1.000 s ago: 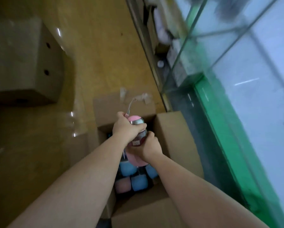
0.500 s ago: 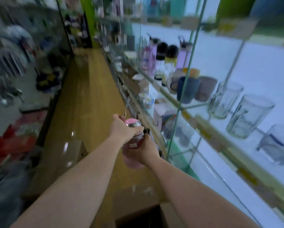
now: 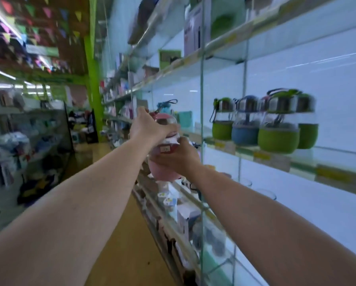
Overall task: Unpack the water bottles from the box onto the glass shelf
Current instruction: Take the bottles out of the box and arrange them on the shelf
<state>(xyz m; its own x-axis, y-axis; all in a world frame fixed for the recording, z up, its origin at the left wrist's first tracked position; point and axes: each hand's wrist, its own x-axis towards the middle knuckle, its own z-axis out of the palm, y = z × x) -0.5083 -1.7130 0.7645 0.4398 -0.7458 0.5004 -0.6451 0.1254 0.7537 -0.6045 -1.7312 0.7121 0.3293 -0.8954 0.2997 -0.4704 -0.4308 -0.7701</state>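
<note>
A shop aisle, glass shelf (image 3: 265, 156) lit white to the right of my fingers. Four sleeved bottles (image 3: 263, 122) already stand there, beyond my right fingertips. My left hand (image 3: 150, 126) clasps the top of the pink bottle (image 3: 162, 162); my right hand (image 3: 181, 156) curls around its body. It is in the air, short of the shelf, not yet placed. The box is out of sight, so what remains I cannot tell.
</note>
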